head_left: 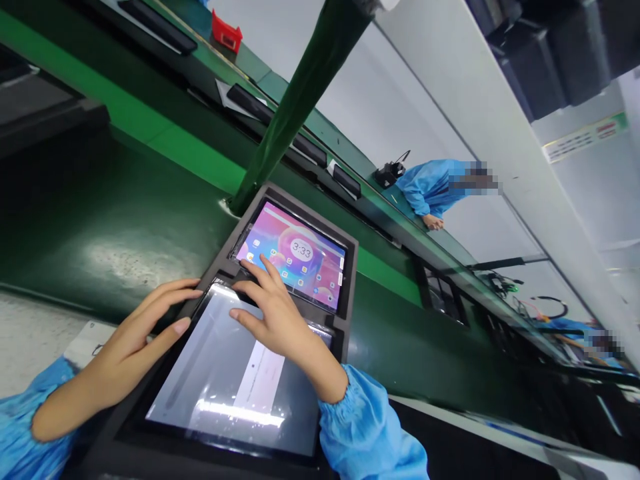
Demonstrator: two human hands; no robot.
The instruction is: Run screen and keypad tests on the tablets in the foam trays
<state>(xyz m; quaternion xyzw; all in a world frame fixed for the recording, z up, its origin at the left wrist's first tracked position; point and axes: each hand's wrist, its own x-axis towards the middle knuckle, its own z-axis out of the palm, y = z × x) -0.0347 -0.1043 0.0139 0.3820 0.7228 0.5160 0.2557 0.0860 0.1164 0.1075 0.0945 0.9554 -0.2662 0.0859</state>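
Observation:
A dark foam tray [350,267] lies on the green conveyor belt and holds two tablets. The far tablet [310,267] is lit with a colourful home screen reading 3:33. The near tablet [220,387] shows a grey screen with a white dialog. My right hand [273,313] reaches over the near tablet, fingers spread, fingertips touching the lower edge of the far tablet's screen. My left hand [145,333] rests with fingers stretched along the left rim of the tray beside the near tablet. Both hands hold nothing.
A green post [300,93] rises from the belt just behind the tray. More dark trays [250,103] and a red bin [226,32] sit on the far line. A co-worker in a blue coat [430,187] leans on the line at the back right.

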